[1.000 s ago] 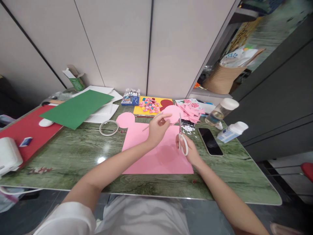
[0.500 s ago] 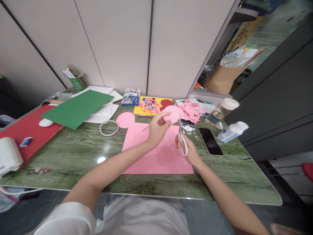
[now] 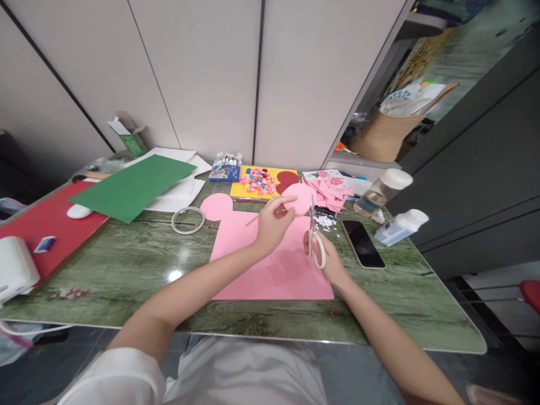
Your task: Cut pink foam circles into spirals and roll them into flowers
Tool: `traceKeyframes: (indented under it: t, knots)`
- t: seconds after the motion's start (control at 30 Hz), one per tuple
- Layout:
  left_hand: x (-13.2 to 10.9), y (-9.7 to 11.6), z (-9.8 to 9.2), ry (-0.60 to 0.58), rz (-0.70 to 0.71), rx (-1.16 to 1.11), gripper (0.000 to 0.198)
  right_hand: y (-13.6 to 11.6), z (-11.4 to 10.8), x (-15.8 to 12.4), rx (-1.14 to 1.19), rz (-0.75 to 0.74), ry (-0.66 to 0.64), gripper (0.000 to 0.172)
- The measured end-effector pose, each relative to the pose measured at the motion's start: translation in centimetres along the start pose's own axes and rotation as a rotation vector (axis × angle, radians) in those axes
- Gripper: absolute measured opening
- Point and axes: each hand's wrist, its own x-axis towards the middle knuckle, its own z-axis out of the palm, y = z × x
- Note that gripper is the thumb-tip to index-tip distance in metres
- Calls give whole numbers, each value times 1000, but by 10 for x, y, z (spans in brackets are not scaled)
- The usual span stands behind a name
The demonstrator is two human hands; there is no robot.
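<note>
My left hand [image 3: 272,223] pinches a round piece of pink paper [image 3: 300,198] by its left edge, holding it above the table. A thin stick-like thing [image 3: 252,221] pokes out beside that hand; what it is I cannot tell. My right hand [image 3: 324,253] has its fingers through the white handles of a pair of scissors [image 3: 316,247]. The blades point up at the right edge of the round piece. Under both hands lies a large pink sheet [image 3: 270,275]. Another pink paper circle [image 3: 216,207] rests at its upper left corner.
A roll of tape [image 3: 188,220] lies left of the sheet. Behind are pompoms [image 3: 258,181] on yellow paper and pink scraps [image 3: 327,194]. On the right are a phone [image 3: 363,243], a white bottle [image 3: 400,227] and a clear bottle [image 3: 382,192]. Green paper [image 3: 135,185] lies left.
The pink round piece has shifted slightly to the right and down. The scissors and my right hand have moved a little to the right with it.
</note>
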Motion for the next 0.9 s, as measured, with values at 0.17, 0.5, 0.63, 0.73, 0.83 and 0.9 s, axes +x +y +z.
traceKeyframes:
  t: [0.17, 0.5, 0.63, 0.73, 0.83, 0.9]
  knots:
    - [1, -1, -2, 6, 20, -3, 20, 0, 0, 0, 16, 15, -2, 34]
    - [3, -1, -2, 23, 30, -34, 23, 1, 0, 0, 19, 49, -25, 32]
    - [3, -3, -2, 31, 62, -1, 27, 2, 0, 0, 26, 49, -42, 31]
    - [3, -2, -2, 36, 61, 15, 28, 1, 0, 0, 34, 48, -46, 31]
    - [3, -1, -2, 30, 63, 21, 28, 1, 1, -1, 33, 32, -45, 30]
    - [2, -1, -1, 18, 66, 30, 28, 1, 0, -1, 28, 13, -32, 30]
